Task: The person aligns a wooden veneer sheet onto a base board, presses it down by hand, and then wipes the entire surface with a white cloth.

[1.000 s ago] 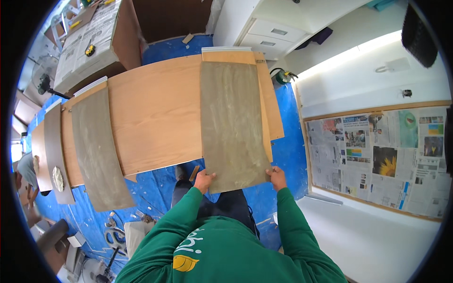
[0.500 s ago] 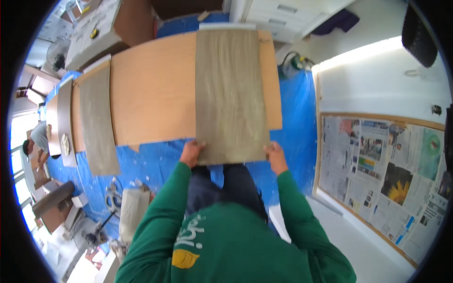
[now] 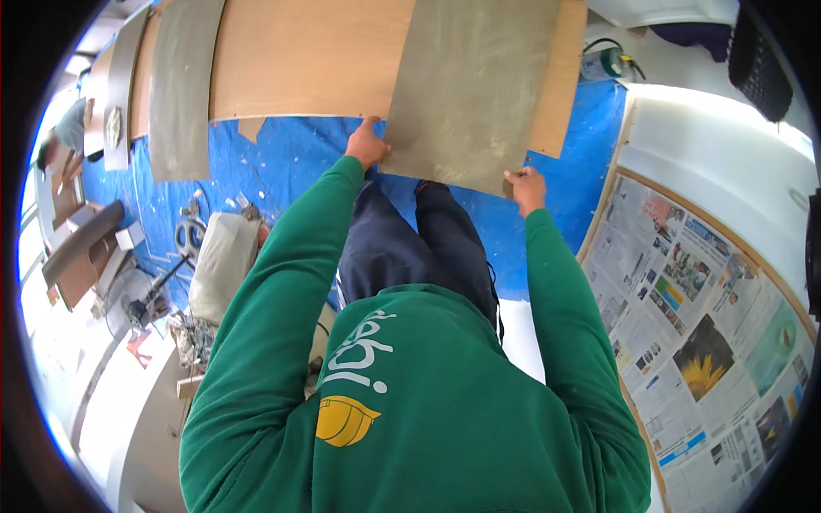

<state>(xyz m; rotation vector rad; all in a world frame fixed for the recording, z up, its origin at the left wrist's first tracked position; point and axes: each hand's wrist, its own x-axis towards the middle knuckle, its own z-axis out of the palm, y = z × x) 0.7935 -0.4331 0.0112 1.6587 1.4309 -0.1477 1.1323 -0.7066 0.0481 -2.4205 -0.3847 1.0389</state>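
A long grey-brown sheet [image 3: 462, 90] lies crosswise over a light wooden board [image 3: 299, 60], its near end jutting past the board's edge. My left hand [image 3: 368, 145] grips that end at its left corner. My right hand [image 3: 526, 188] pinches the right corner, thumb on top; the fingers beneath are partly hidden. Further left, another grey-brown strip [image 3: 175, 94] lies over the board, beside a narrower strip [image 3: 128, 68] with a pale lumpy patch [image 3: 114, 128] on it.
A person [image 3: 68, 137] bends at the far left. A blue sheet [image 3: 274, 171] covers the floor, with a wrapped bundle [image 3: 222, 265], a fan [image 3: 128, 299] and boards at lower left. A green canister [image 3: 603, 64] stands behind the board. A newspaper-covered panel [image 3: 684, 325] is at right.
My view has tilted downward, so the board sits higher in the picture. Both hands still hold the sheet's near end, which now angles slightly, its right corner nearer me.
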